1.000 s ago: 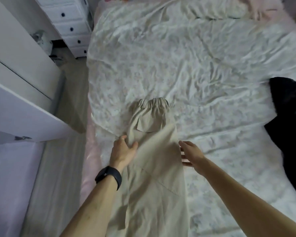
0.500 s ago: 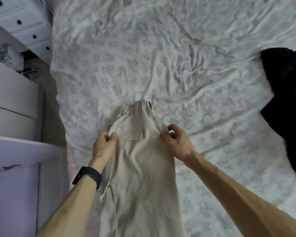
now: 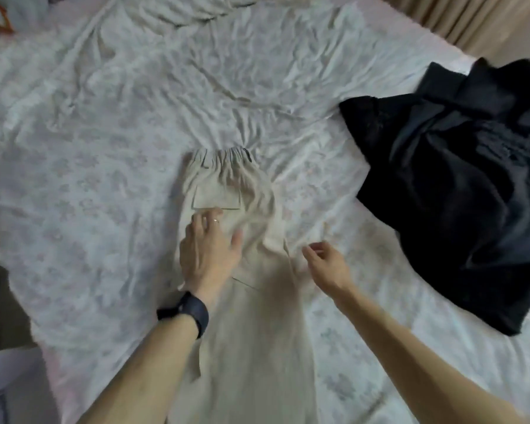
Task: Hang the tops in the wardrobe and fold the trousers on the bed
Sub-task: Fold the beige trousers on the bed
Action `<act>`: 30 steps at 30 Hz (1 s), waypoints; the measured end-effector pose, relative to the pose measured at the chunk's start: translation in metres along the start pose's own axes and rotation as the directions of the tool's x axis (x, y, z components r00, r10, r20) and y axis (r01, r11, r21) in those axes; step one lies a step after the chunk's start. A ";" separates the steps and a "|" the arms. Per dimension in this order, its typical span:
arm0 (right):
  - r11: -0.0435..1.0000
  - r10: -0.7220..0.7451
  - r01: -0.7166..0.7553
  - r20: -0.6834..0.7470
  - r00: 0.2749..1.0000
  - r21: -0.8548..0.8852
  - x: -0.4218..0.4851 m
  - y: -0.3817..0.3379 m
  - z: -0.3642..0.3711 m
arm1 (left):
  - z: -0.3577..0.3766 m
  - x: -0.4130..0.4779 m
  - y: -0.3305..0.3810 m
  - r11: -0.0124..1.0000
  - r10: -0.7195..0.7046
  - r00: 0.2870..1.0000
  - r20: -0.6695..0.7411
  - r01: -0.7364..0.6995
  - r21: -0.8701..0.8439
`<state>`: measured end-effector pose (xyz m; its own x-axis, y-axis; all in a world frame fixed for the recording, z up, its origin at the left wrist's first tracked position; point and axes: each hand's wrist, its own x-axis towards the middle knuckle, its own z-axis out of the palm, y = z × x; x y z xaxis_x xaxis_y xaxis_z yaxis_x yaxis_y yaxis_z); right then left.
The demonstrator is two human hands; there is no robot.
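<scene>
Beige trousers point(image 3: 251, 332) lie lengthwise on the bed point(image 3: 104, 148), elastic waistband at the far end and a back pocket facing up. My left hand point(image 3: 208, 249), with a black wristband and a ring, rests flat on the fabric just below the pocket, fingers spread. At the trousers' right edge hovers my right hand point(image 3: 325, 264), fingers loosely curled; whether it holds a fold of fabric is not clear.
A heap of black clothing point(image 3: 459, 179) lies on the right side of the bed. The floral sheet is wrinkled. The bed's left edge drops to the floor at the lower left. A curtain point(image 3: 471, 22) hangs at the top right.
Both hands have let go of the trousers' edges near the pocket. The left hand now lies flat on the fabric, the right has moved down to the right edge. The view swung right.
</scene>
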<state>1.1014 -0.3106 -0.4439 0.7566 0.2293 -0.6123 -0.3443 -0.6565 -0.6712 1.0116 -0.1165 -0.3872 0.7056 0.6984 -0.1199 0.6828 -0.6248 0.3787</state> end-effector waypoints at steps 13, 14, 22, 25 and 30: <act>0.775 0.184 -0.378 0.392 0.902 0.506 -0.109 0.086 0.023 | 0.079 -0.100 -0.008 0.963 -0.094 0.891 0.444 0.195 -0.187; 0.716 0.199 -0.433 0.434 0.879 0.548 -0.105 0.079 0.024 | 0.069 -0.098 -0.018 0.935 -0.097 0.875 0.474 0.244 -0.258; 0.778 0.170 -0.397 0.445 0.879 0.487 -0.052 0.025 0.044 | 0.037 -0.093 -0.054 0.904 -0.085 0.809 0.581 0.308 -0.296; 0.906 0.119 -0.221 0.285 0.951 0.361 -0.050 0.030 0.045 | 0.032 -0.091 -0.054 0.878 -0.106 0.801 0.589 0.353 -0.322; 0.997 -0.056 0.069 0.246 0.968 -0.043 -0.065 0.053 0.045 | 0.021 -0.090 -0.054 0.904 -0.024 0.767 0.641 0.290 -0.314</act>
<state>1.0089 -0.3277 -0.4583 0.6148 0.4356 -0.6575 -0.2670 -0.6694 -0.6932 0.9154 -0.1527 -0.4166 0.6466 0.3272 -0.6891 0.7625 -0.2521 0.5958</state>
